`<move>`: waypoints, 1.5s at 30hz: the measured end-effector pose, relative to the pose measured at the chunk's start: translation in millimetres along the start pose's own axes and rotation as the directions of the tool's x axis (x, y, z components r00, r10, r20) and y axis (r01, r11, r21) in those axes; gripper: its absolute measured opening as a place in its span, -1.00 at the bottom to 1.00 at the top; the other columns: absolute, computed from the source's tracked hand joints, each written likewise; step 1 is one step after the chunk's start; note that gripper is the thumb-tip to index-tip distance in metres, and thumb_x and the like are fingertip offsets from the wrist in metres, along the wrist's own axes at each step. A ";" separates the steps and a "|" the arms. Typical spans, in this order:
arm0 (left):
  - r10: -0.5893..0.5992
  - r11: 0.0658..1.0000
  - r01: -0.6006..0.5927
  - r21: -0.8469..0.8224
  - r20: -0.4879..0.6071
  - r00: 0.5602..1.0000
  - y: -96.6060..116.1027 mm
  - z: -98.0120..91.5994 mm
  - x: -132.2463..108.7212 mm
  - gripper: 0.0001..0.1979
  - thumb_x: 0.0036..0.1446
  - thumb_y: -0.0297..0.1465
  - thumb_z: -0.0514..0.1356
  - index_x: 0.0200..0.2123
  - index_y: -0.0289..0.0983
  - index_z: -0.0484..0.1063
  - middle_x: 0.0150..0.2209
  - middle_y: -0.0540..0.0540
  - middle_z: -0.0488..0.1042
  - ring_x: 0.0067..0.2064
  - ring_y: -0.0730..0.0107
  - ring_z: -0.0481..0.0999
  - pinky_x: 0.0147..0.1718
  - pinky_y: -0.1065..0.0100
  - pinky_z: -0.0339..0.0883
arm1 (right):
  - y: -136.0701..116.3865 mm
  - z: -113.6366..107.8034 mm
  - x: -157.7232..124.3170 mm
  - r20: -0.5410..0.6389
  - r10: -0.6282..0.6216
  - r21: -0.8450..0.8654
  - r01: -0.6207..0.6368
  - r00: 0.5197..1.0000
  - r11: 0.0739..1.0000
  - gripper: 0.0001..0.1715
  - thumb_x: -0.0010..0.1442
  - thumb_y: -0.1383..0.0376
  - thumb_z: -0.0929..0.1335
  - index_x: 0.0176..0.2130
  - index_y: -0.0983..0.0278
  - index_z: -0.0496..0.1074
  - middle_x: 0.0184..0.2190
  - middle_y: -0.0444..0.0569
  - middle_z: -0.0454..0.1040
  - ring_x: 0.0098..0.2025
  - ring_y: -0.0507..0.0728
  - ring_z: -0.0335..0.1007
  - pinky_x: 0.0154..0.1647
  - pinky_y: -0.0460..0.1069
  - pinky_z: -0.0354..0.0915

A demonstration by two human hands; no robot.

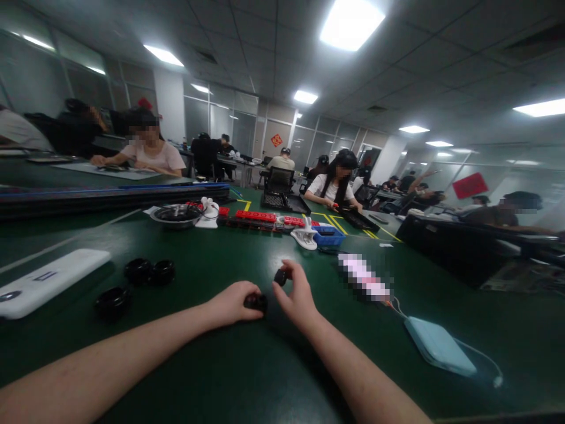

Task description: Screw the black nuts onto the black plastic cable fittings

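Head view: the left hand (238,301) grasps a black part (256,303), partly covered by its fingers, low over the table (212,371). The right hand (298,294) pinches a small piece (280,277) between thumb and fingertips, just right of the black part and apart from it. Caution: the pinch appears shallow; if the fingers relax, the small piece may slip and roll across the glossy table. Bringing the hands together misaligned could knock both items loose. A leftward sweep of the forearm could displace the three round black items (138,271).
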State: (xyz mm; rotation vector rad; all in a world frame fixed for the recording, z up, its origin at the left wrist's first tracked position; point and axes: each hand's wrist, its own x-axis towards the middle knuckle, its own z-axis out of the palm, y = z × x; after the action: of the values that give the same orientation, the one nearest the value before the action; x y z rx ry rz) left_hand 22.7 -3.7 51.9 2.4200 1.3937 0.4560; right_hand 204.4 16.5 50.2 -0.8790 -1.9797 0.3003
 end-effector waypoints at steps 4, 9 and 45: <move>-0.044 0.993 0.040 0.115 0.036 0.998 1.0 -17.5 -4.8 -0.69 -0.08 -0.16 0.20 -0.29 -0.22 0.41 -0.32 -0.04 0.43 -0.27 0.26 0.41 -0.31 0.36 0.22 | 13.2 -1.9 3.4 -0.075 0.014 0.001 -0.014 0.997 1.000 -0.46 0.04 0.36 0.29 0.02 0.27 0.08 -0.20 0.02 0.25 -0.16 0.15 0.27 -0.11 0.10 0.28; -0.136 0.952 0.099 0.289 0.112 0.984 -5.3 -45.7 -16.6 -0.70 -0.20 -0.16 0.26 -0.42 -0.24 0.45 -0.37 -0.09 0.45 -0.25 0.16 0.40 -0.22 0.23 0.16 | 17.5 1.7 3.8 -0.030 0.020 0.023 -0.019 0.999 1.000 -0.46 0.03 0.34 0.31 0.01 0.25 0.11 -0.24 0.00 0.28 -0.21 0.15 0.30 -0.13 0.13 0.29; -0.557 0.725 0.684 0.082 -0.514 0.652 -29.8 -128.8 -167.2 -0.66 0.11 -0.14 0.00 -0.29 -0.24 0.42 -0.37 -0.02 0.45 -0.36 0.35 0.39 -0.40 0.43 0.17 | -112.5 66.3 15.7 0.326 -0.259 0.198 0.203 0.909 0.959 -0.30 0.04 0.35 0.32 0.12 0.20 -0.02 -0.17 -0.03 0.36 -0.14 0.11 0.33 -0.10 0.02 0.28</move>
State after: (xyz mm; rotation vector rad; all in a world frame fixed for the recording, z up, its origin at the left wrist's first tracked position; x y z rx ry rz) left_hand -133.9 -121.3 135.7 1.8468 2.5261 0.7102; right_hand 92.6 -44.5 83.0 -0.5026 -2.3251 0.4973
